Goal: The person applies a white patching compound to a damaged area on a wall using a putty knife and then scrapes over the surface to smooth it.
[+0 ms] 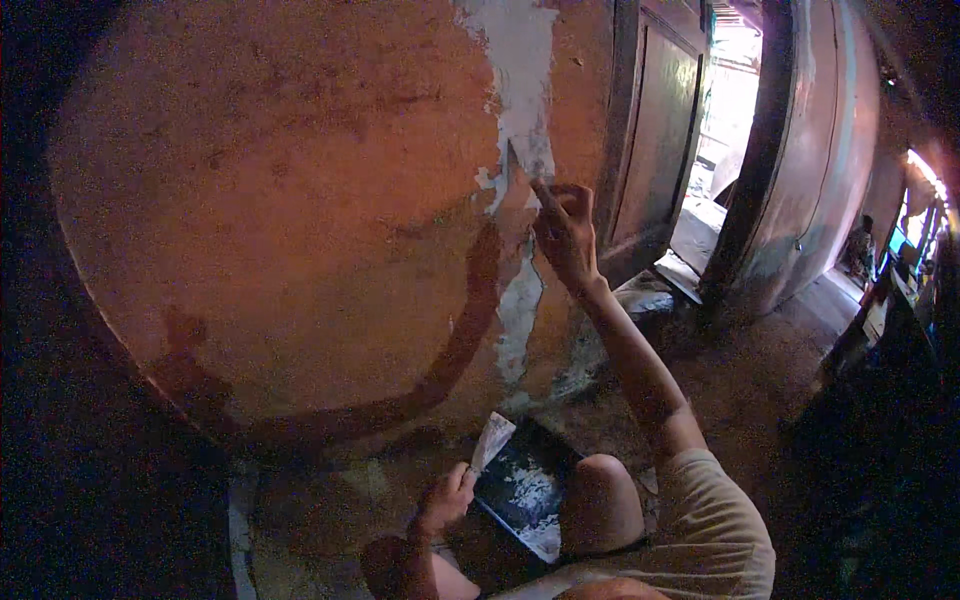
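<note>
My right hand (568, 235) is raised to the orange wall (330, 180), its fingers closed round a putty knife (517, 170). The pointed blade lies against a pale, whitish strip (525, 80) that runs down the wall. Lower down, my left hand (445, 500) grips a second flat scraper (494, 440) whose broad blade is smeared white. Its blade tilts up over the edge of a dark tray (500, 490). White paste (535, 488) is spread in patches inside that tray, which sits beside my bent knee (603, 490).
Right of the strip stands a panelled wooden door (652, 120), ajar onto a bright opening. Beyond it is a pinkish wall (815, 150). Dark clutter (880, 350) lines the far right. My arm's shadow (440, 370) falls across the orange wall.
</note>
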Demonstrator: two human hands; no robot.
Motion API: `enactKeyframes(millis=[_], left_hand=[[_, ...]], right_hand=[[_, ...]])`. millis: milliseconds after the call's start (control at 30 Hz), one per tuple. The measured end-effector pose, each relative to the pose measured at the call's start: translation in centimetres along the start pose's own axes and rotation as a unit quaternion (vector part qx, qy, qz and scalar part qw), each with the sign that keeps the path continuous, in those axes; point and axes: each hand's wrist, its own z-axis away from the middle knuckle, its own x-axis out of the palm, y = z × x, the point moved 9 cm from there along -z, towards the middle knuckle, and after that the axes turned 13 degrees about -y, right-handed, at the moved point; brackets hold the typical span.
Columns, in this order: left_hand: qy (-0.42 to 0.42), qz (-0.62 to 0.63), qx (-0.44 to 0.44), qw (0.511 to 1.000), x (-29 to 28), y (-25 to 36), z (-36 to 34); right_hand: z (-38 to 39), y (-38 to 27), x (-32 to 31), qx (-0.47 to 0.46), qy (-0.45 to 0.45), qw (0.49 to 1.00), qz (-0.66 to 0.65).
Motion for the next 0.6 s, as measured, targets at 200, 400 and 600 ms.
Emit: enactKeyframes(millis=[200,400,600], left_hand=[[0.149,-0.290,0.255,0.910,2.6,-1.8,1.8],[0.040,0.151,-0.102,0.983,0.8,-2.9,0.2],[-0.014,0.142,-0.089,0.986,1.6,-1.1,-0.7]], right_hand=[[-7.2,-1.5,-3.2,0.013,0.058,0.998,0.020],[-2.0,2.0,-0.4,0.026,-0.003,0.998,-0.063],[-4.5,-0.7,-3.0,-0.014,-0.001,0.974,0.224]])
